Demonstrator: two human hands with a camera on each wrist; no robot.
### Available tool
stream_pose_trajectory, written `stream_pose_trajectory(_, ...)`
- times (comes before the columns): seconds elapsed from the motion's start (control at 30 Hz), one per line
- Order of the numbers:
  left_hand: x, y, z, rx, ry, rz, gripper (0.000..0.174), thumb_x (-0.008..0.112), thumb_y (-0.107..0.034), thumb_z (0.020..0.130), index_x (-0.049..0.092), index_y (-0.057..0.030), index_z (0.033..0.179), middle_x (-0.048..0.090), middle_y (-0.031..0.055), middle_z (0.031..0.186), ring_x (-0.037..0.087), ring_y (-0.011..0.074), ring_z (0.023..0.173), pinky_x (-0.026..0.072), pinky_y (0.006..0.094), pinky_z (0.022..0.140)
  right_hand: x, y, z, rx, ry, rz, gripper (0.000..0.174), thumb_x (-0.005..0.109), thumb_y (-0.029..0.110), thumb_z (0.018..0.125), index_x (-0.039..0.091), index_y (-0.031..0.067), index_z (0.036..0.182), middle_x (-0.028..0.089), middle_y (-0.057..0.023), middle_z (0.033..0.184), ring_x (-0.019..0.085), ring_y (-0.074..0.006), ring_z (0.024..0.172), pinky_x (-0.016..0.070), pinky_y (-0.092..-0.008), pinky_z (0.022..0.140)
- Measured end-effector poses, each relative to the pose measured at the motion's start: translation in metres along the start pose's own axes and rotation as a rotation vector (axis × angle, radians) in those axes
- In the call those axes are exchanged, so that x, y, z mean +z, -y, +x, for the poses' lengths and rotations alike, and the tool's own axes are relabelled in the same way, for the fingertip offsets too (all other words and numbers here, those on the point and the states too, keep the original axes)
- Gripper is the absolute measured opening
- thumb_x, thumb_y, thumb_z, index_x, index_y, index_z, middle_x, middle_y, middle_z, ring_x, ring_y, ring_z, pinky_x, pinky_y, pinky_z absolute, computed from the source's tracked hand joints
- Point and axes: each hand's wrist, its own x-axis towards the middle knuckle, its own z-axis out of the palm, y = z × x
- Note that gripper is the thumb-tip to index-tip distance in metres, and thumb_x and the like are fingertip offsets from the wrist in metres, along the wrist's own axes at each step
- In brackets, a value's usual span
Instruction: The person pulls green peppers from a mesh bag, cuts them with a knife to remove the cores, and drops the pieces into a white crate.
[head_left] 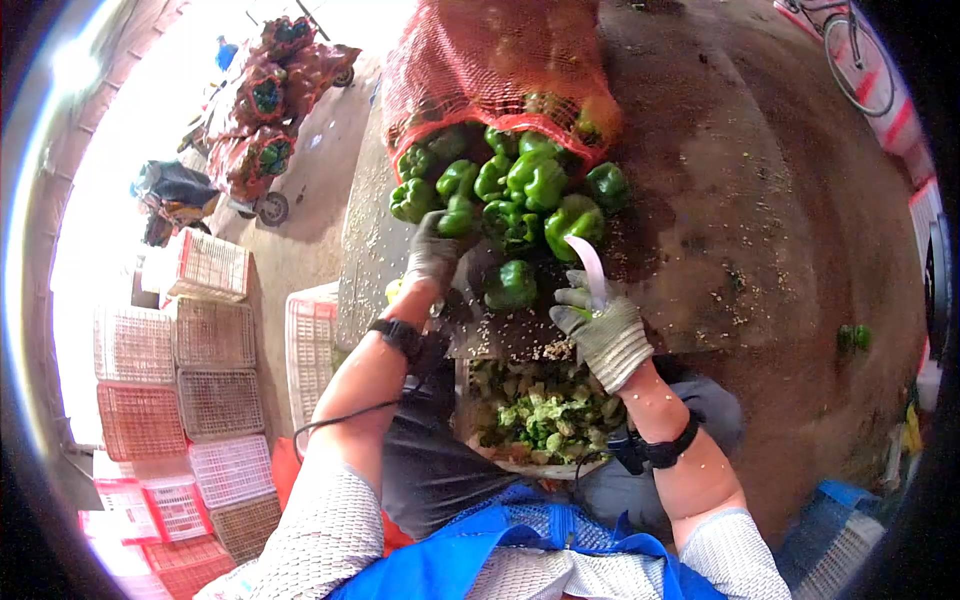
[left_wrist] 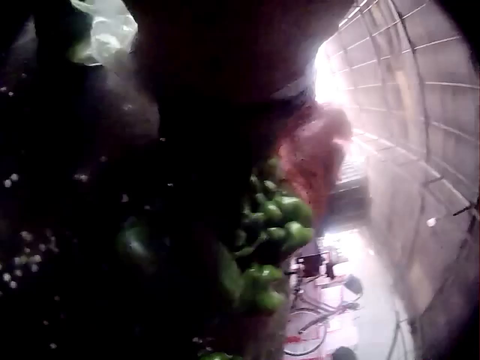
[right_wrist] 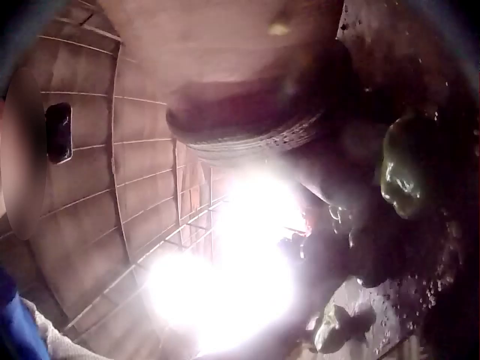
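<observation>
Peppers (head_left: 537,180) lie heaped at the red mesh bag's (head_left: 500,65) mouth on the tabletop (head_left: 372,265). At their near edge, the left hand (head_left: 434,257) grips one green pepper (head_left: 457,216), fingers curled; the right hand (head_left: 607,335) closes round a curved knife (head_left: 589,264).

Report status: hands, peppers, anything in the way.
Left hand holds a green pepper; right hand, a curved knife. More peppers at mouth of red mesh sack. Loose pepper between the hands.
</observation>
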Motion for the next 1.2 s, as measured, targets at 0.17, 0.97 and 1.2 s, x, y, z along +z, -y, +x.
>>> stream_pose_trajectory(0.17,0.060,-0.105,-0.079,-0.040,-0.050,0.252,0.050,0.088,-0.018,0.073,0.056,-0.0059,0.110,0.064,0.0046,0.098,0.060,0.0125,0.076,0.0520,0.0259,0.065,-0.013,0.007,-0.003,-0.150,0.012,0.028,0.078,0.079,0.020,0.082,0.038,0.0040,0.146,0.057,-0.0143,0.133,0.058,-0.0206,0.118,0.0458,-0.0348,0.101)
stream_pose_trajectory(0.97,0.081,-0.071,-0.137,0.494,0.686,1.482,0.020,0.062,-0.028,0.088,0.062,-0.0112,0.098,0.062,0.0174,0.087,0.066,0.0361,0.074,0.0534,0.0472,0.061,-0.003,-0.020,0.014,0.067,0.166,-0.082,0.082,0.070,0.023,0.084,0.027,0.0164,0.153,0.066,-0.0106,0.110,0.060,-0.0168,0.096,0.0497,-0.0338,0.087)
stream_pose_trajectory(1.2,0.066,-0.060,-0.129,0.216,0.657,1.291,0.050,0.074,-0.051,0.076,0.062,-0.0086,0.100,0.068,0.0169,0.084,0.069,0.0345,0.074,0.0560,0.0444,0.065,0.026,-0.041,0.025,-0.041,0.163,-0.181,0.076,0.069,0.023,0.082,0.035,0.0207,0.150,0.066,-0.0072,0.091,0.061,-0.0189,0.081,0.0519,-0.0331,0.078)
